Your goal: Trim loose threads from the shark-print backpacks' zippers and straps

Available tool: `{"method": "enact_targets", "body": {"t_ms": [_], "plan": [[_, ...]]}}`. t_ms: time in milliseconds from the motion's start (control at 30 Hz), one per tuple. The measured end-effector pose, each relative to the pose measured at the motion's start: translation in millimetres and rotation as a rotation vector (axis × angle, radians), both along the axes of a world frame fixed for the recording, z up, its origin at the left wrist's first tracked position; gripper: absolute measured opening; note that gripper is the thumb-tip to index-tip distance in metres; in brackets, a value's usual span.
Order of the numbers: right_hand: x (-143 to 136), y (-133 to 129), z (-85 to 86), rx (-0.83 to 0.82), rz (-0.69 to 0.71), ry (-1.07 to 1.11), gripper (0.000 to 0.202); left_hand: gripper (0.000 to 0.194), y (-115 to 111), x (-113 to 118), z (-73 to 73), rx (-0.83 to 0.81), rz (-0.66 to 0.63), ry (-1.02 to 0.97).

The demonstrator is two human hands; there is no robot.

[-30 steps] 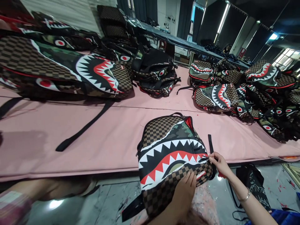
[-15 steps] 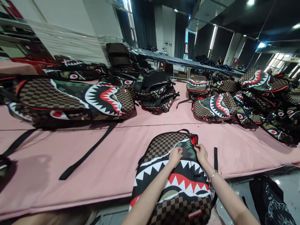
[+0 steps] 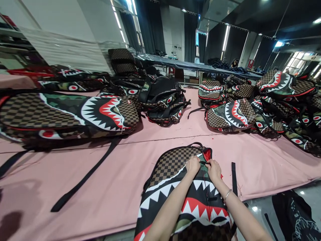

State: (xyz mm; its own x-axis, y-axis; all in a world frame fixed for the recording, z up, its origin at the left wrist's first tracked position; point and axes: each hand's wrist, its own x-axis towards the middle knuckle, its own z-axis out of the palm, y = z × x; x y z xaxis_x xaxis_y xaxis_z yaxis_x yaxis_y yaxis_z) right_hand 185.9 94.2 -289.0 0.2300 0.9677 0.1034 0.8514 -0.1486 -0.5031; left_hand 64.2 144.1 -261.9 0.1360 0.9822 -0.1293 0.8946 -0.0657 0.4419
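Note:
A backpack (image 3: 170,164) with a brown check, camouflage and shark-teeth print lies at the pink table's front edge, its lower part towards me. Near its top right corner a red lining (image 3: 207,154) shows through an opening. My left hand (image 3: 193,165) is closed at the top of the camouflage panel, on one end of a small black piece (image 3: 205,163). Fingers of my right hand (image 3: 214,168) pinch the other end, just below the red lining. Whether the black piece is a zipper pull or a strap is too small to tell.
Long shark-print backpacks (image 3: 62,110) lie on the left of the pink table (image 3: 150,144), a strap trailing forward. More bags (image 3: 163,97) are piled at the middle back and right (image 3: 230,115). A black printed item (image 3: 293,214) is at lower right, beyond the table edge.
My left hand has moved up and right, close to my right hand, and a black piece now shows between them. The view has shifted slightly.

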Motion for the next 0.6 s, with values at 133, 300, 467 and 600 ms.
{"method": "enact_targets", "body": {"t_ms": [133, 300, 467, 600], "plan": [[-2, 2, -1.8, 0.021, 0.002, 0.039, 0.014, 0.027, -3, 1, -1.3, 0.025, -0.026, 0.023], [-5, 6, -3.0, 0.089, -0.024, 0.178, 0.009, 0.029, 0, 1, 8.0, 0.044, -0.018, 0.03], [14, -20, 0.8, 0.217, -0.148, 0.436, 0.017, 0.045, -52, -9, 29.6, 0.038, -0.231, -0.018], [60, -83, 1.0, 0.331, -0.327, 0.686, 0.03, 0.044, -168, -31, -6.5, 0.239, -0.651, -0.048]]}}
